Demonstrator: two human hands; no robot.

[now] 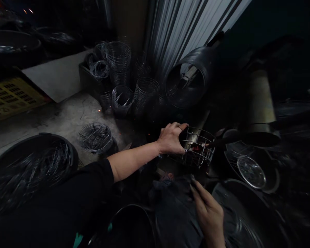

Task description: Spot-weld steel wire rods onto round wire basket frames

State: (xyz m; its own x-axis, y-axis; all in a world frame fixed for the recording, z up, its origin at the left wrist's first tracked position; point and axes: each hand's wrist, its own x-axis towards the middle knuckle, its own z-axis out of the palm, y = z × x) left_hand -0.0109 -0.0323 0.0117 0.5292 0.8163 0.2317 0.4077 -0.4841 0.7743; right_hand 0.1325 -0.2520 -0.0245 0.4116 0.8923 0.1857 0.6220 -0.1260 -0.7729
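Note:
My left hand [171, 138] reaches forward and grips the near rim of a small round wire basket [198, 148], fingers curled over its top ring. A red glow shows inside the basket where it meets a dark machine part. My right hand [208, 210] lies low in front of me on dark cloth [174, 206], fingers together and pointing up toward the basket; nothing visible is in it.
Stacks of wire rings and wire baskets [124, 74] stand at the back centre. A black tub of wire pieces [31, 165] sits at left, a loose wire coil [95, 137] beside it. A yellow crate [11, 96] is far left. Dark bowls and a round metal disc [251, 171] lie at right.

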